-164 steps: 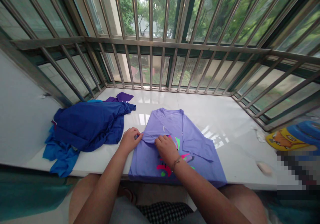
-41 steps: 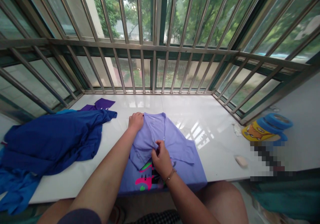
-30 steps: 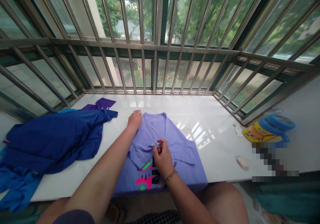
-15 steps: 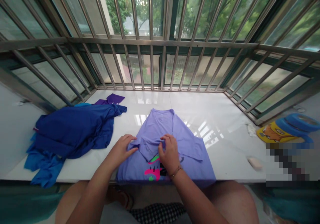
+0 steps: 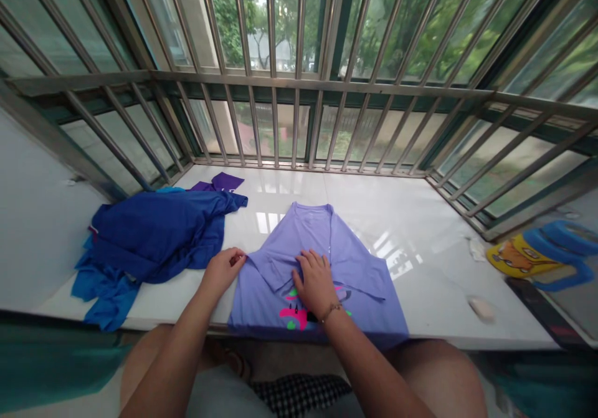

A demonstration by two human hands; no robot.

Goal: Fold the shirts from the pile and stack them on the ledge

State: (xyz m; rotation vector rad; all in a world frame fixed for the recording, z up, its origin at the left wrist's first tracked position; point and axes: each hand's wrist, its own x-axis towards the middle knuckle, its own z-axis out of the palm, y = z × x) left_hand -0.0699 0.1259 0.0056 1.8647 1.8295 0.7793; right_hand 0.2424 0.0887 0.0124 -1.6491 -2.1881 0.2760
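Note:
A lavender T-shirt (image 5: 311, 234) lies on the white ledge, its neckline toward the window and its lower end at the front edge. Both sleeves are laid inward over the body, and a pink, green and black print shows partly. My left hand (image 5: 224, 270) pinches the shirt's left edge between thumb and fingers, by the folded sleeve. Flat on the middle of the shirt rests my right hand (image 5: 315, 282), fingers stretched out and covering part of the print. A bracelet is on that wrist.
Blue garments (image 5: 159, 234) lie heaped on the left, with a purple cloth (image 5: 227, 182) behind. On the right are a yellow and blue bottle (image 5: 527, 253), a dark flat object (image 5: 537, 312) and a small pale piece (image 5: 481, 309). Metal bars (image 5: 322, 83) line the window.
My left hand has moved slightly outward and closed on the shirt's edge. My right hand has gone from curled fingers to lying flat. The camera view has shifted a little.

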